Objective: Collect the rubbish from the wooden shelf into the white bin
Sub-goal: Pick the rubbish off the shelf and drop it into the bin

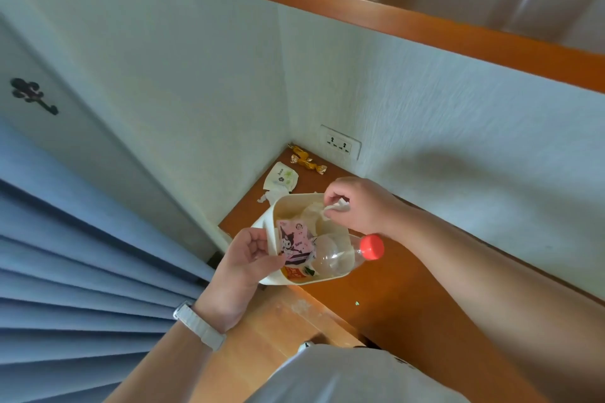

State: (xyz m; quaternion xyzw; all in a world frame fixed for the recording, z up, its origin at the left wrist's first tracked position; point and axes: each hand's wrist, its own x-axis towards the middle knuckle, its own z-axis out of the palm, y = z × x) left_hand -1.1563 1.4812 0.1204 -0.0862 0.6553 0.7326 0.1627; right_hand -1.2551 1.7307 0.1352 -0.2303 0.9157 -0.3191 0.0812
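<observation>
Left hand (250, 253) grips the rim of the white plastic bin (330, 276) above the brown wooden shelf (393, 291), while right hand (357, 206) pinches a crumpled white tissue scrap (335, 206) over the bin's open mouth.

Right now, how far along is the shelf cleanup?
Partway. Done: the white bin already holds a pink packet, a clear bottle with a red cap and other scraps. In hand: the left hand grips the bin's rim, and the right hand pinches a crumpled tissue over the opening. Left: a white wrapper, a paper scrap and gold candy wrappers lie in the shelf corner.
</observation>
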